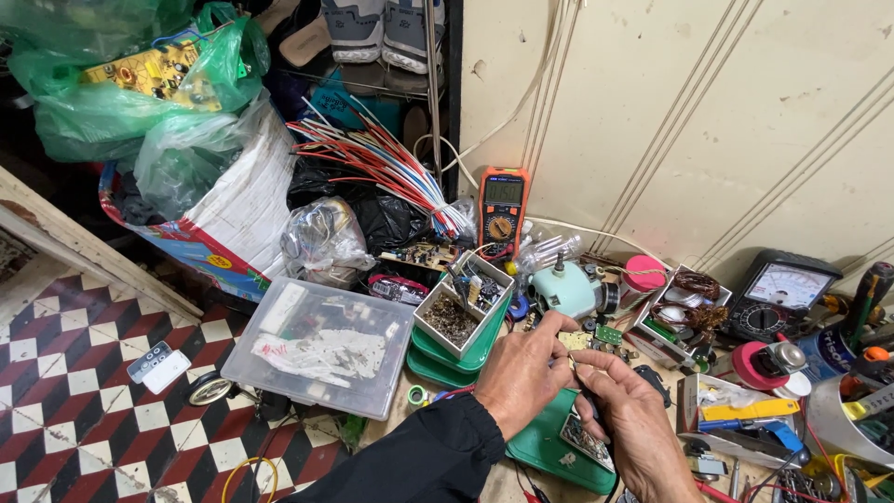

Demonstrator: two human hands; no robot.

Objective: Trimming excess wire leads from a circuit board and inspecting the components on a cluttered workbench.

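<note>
Nearest, the person's two hands meet low in the head view, over a green plastic tray (pixel 545 447) at the edge of the crowded bench. The right hand (pixel 633 424) is curled around a dark, slender tool handle (pixel 592 410), probably a probe or soldering iron; its fingers are wrapped closed on it, pen-fashion, which likely gives fine control of the tip. The handle's long axis runs steeply, lower end towards the wearer and upper end pointing up and away towards the left hand's fingertips. The left hand (pixel 523 373), in a black sleeve (pixel 419 461), is bent over with its fingers pinched together near a small circuit board (pixel 575 341); whether they truly grip it I cannot tell, since the knuckles hide the contact. Under the right wrist another small board (pixel 585 440) lies flat on the tray.

Just beyond, a grey two-compartment parts box (pixel 463 305) sits on stacked green lids, within easy reach of the left hand. To its left lies a clear lidded container (pixel 312 346) overhanging the checkered floor (pixel 84 410). Further right stand a pale green motor housing (pixel 564 291) and an analogue meter (pixel 780 294). Farthest, an orange digital multimeter (pixel 503 210) leans upright against the wall, display facing the wearer, beside a bundle of red and white wires (pixel 382 168).
</note>
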